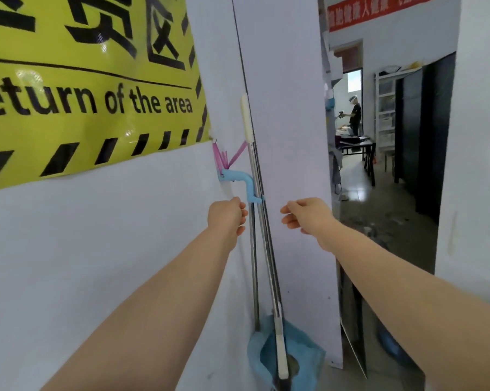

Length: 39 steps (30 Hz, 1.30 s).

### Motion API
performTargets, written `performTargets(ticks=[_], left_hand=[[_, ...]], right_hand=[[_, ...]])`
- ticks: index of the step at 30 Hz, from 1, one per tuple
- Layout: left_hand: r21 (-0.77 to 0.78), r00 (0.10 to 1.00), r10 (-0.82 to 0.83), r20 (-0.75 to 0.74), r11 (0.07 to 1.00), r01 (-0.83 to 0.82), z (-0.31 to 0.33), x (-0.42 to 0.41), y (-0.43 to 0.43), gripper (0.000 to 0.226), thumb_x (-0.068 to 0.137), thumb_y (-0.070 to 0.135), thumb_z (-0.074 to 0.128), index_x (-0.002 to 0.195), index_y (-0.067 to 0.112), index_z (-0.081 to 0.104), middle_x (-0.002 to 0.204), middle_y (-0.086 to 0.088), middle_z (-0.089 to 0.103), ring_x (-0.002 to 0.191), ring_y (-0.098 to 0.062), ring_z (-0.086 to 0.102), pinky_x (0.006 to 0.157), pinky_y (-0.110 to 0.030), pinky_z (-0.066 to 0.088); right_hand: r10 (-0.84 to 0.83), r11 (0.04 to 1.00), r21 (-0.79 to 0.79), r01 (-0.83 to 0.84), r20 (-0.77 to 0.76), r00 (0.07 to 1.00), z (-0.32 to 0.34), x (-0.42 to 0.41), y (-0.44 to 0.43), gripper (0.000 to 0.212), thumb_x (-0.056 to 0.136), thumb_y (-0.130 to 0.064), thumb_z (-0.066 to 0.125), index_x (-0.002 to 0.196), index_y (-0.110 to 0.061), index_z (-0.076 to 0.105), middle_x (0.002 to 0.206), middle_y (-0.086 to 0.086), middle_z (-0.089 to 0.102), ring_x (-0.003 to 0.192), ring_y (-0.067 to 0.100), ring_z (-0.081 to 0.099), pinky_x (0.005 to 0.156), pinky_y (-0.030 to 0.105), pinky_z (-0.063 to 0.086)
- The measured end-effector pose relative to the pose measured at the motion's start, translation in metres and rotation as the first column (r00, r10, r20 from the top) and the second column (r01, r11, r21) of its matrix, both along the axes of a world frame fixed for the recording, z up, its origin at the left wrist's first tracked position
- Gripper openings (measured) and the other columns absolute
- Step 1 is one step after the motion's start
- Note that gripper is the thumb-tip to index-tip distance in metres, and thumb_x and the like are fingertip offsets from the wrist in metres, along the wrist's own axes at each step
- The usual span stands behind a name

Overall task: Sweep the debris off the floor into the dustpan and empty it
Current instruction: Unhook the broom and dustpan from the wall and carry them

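A broom and a long-handled dustpan stand in a wall corner. The broom's metal pole (255,249) has a cream grip at the top and is clipped to the light blue dustpan handle (245,183). The blue dustpan (308,354) rests on the floor below, with a cream strip lying in it. My left hand (228,218) is just left of the pole, fingers curled, holding nothing. My right hand (305,217) hovers to the right of the pole, fingers loosely bent and apart. Neither hand touches the pole.
A yellow warning banner (82,88) hangs on the left wall. A white partition (289,136) forms the corner's right side. Past it a corridor with dusty floor (385,221) leads to a dark table, white shelves and a standing person (355,118).
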<state>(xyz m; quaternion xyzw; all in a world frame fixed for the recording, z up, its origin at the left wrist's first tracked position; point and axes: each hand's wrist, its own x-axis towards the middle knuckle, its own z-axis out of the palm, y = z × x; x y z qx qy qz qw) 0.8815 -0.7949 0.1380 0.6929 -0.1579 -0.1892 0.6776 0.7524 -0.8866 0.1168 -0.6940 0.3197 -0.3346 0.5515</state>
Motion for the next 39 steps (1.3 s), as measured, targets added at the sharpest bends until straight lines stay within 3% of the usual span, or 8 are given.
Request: performTargets(ticks=[6,11,13,19,23,28,31,39], left_hand=[[-0.02,0.99,0.087,0.113,0.996,-0.085,0.023,0.036,-0.056,0.022,0.098,0.016,0.05,0.114,0.006,0.06,0.086,-0.005,0.063,0.064,-0.011,0.053,0.056,-0.023,0.046],[-0.025,0.973,0.149,0.177,0.989,-0.147,0.035,0.07,-0.078,0.026,0.097,0.014,0.052,0.119,0.004,0.06,0.091,-0.007,0.063,0.064,-0.011,0.052,0.057,-0.022,0.046],[-0.012,0.969,0.154,0.194,0.988,-0.155,0.037,0.081,-0.084,0.024,0.095,0.01,0.052,0.117,0.003,0.061,0.088,-0.006,0.062,0.063,-0.011,0.052,0.056,-0.022,0.046],[0.015,0.945,0.178,0.272,0.982,-0.19,0.04,0.119,-0.108,0.017,0.094,0.009,0.053,0.107,0.004,0.063,0.083,-0.012,0.061,0.061,-0.016,0.053,0.066,-0.032,0.055],[0.013,0.916,0.207,0.343,0.974,-0.225,0.035,0.137,-0.125,0.016,0.093,0.01,0.052,0.106,0.006,0.061,0.074,-0.008,0.057,0.057,-0.017,0.055,0.081,-0.041,0.058],[0.032,0.893,0.237,0.383,0.963,-0.269,0.033,0.149,-0.139,0.01,0.094,0.014,0.053,0.102,0.011,0.057,0.086,-0.011,0.062,0.069,-0.021,0.063,0.082,-0.042,0.059],[0.039,0.865,0.283,0.413,0.944,-0.327,0.037,0.157,-0.149,0.021,0.09,0.015,0.053,0.109,0.007,0.059,0.102,-0.016,0.065,0.088,-0.031,0.068,0.082,-0.044,0.059],[0.079,0.809,0.348,0.474,0.898,-0.433,0.056,0.173,-0.164,0.02,0.087,0.009,0.053,0.102,-0.003,0.057,0.099,-0.024,0.067,0.089,-0.037,0.069,0.077,-0.047,0.059]], right_hand=[[0.054,0.998,-0.042,-0.055,-0.027,0.998,0.013,0.048,-0.065,0.023,0.101,-0.018,0.046,0.101,-0.011,0.068,0.083,0.002,0.068,0.066,0.008,0.057,0.055,0.016,0.04],[0.054,0.989,-0.134,-0.061,-0.057,0.997,0.012,0.091,-0.092,0.015,0.094,-0.021,0.057,0.086,-0.017,0.069,0.086,0.003,0.07,0.089,0.023,0.065,0.077,0.034,0.052],[0.041,0.981,-0.187,-0.055,-0.078,0.996,0.012,0.106,-0.098,0.013,0.093,-0.023,0.06,0.101,-0.017,0.067,0.098,0.002,0.065,0.096,0.022,0.061,0.086,0.034,0.049],[-0.018,0.964,-0.264,-0.01,-0.103,0.994,0.014,0.158,-0.115,0.066,0.085,-0.033,0.073,0.14,-0.014,0.043,0.131,0.007,0.055,0.117,0.025,0.056,0.098,0.04,0.049],[-0.024,0.967,-0.256,0.018,-0.02,1.0,-0.002,0.186,-0.125,0.063,0.082,-0.031,0.075,0.137,-0.016,0.045,0.12,0.0,0.058,0.109,0.022,0.06,0.094,0.042,0.052],[0.02,0.964,-0.263,-0.025,-0.023,1.0,-0.014,0.205,-0.139,0.028,0.082,-0.035,0.073,0.087,-0.014,0.055,0.08,0.002,0.058,0.082,0.026,0.064,0.078,0.045,0.055],[0.071,0.958,-0.278,-0.074,-0.02,0.997,-0.011,0.213,-0.147,0.028,0.084,-0.036,0.072,0.087,-0.013,0.056,0.078,0.002,0.058,0.08,0.027,0.063,0.077,0.043,0.054],[0.112,0.969,-0.235,-0.075,0.146,0.983,-0.004,0.217,-0.177,0.021,0.086,-0.029,0.071,0.094,-0.013,0.061,0.074,-0.002,0.056,0.075,0.021,0.059,0.072,0.036,0.051]])
